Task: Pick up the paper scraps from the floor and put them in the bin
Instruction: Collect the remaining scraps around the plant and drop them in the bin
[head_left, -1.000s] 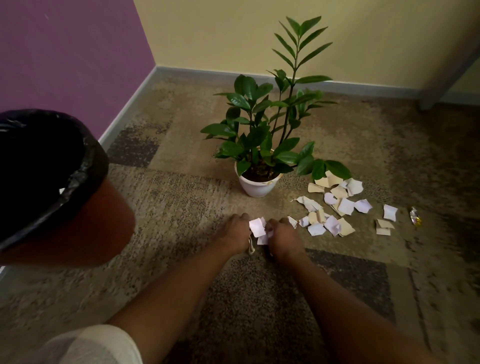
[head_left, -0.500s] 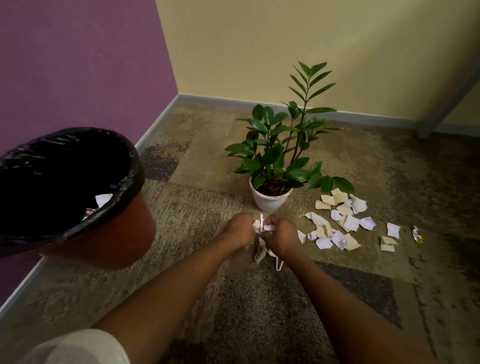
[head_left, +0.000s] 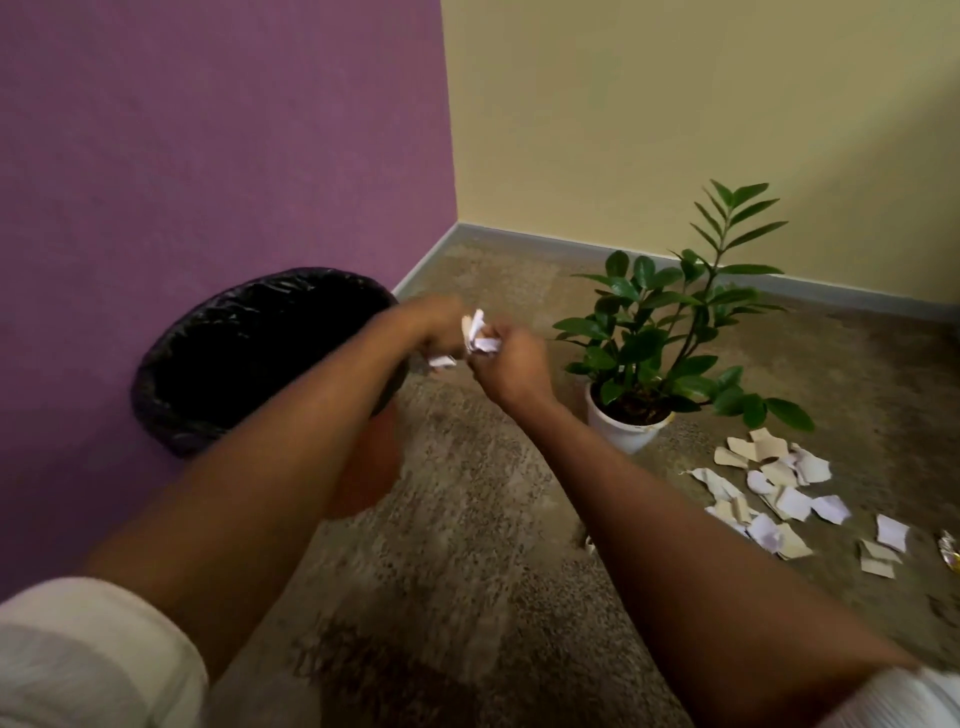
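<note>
Head view showed the round orange bin (head_left: 363, 467) with its black bag; its inside looked dark. Both hands, left hand (head_left: 431, 327) and right hand (head_left: 511, 364), held white paper scraps (head_left: 478, 335) beside its rim, lifted up from the brown carpet (head_left: 467, 571), where more torn scraps (head_left: 779, 493) lay.

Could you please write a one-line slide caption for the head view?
Both hands carry paper scraps toward the bin; more scraps litter the carpet.

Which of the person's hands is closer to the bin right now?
The left. The left hand is at the bin's right rim, holding paper scraps together with the right hand, which sits further right, toward the potted plant.
</note>
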